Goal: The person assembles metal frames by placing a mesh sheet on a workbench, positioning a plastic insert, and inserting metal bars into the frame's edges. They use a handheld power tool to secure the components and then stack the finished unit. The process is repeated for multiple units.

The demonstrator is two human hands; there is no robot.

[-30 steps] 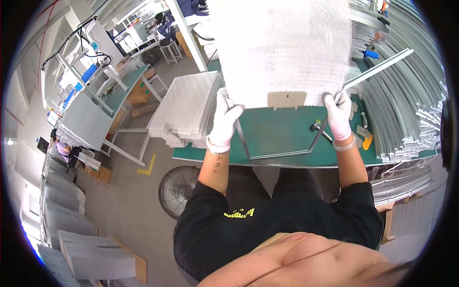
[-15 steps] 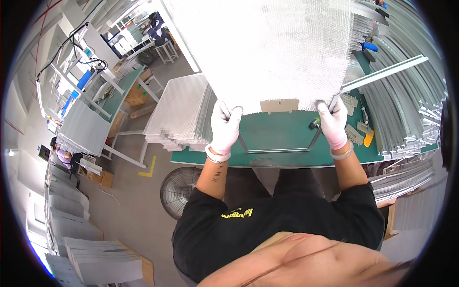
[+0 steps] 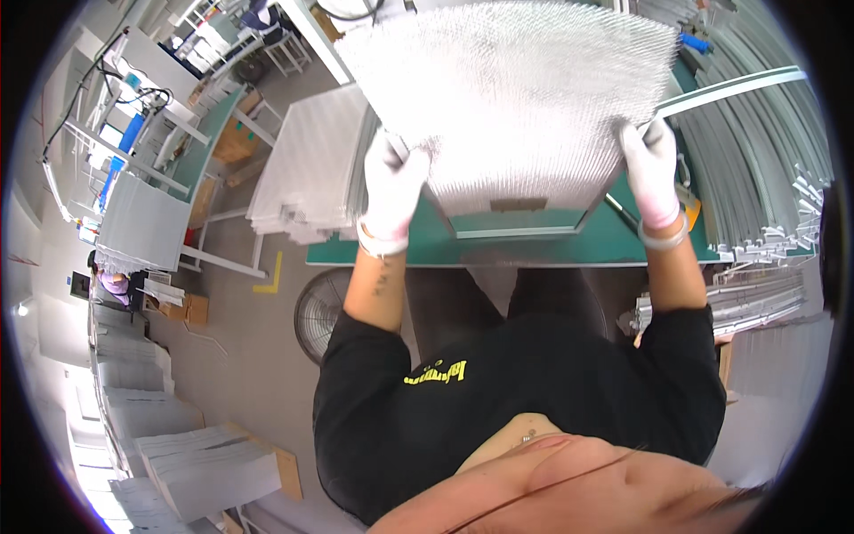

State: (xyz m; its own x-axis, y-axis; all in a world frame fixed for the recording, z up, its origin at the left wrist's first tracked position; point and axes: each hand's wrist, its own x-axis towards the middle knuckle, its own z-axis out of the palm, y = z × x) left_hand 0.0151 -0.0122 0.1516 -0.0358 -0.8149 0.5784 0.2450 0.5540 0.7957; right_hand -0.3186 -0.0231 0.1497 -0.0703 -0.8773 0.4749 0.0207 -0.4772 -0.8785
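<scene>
the mesh sheet (image 3: 516,98) partly hides the frame (image 3: 518,233).

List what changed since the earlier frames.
The silvery rectangular mesh sheet moved closer to the near bar of the grey metal frame; its far edge came into view. Left hand and right hand, both white-gloved, are slightly wider apart. Nothing let go: both still hold the sheet. Pale mesh stack at left stayed.

Bright; mesh sheet (image 3: 520,98) glaring; dark, distorted edges.
</scene>
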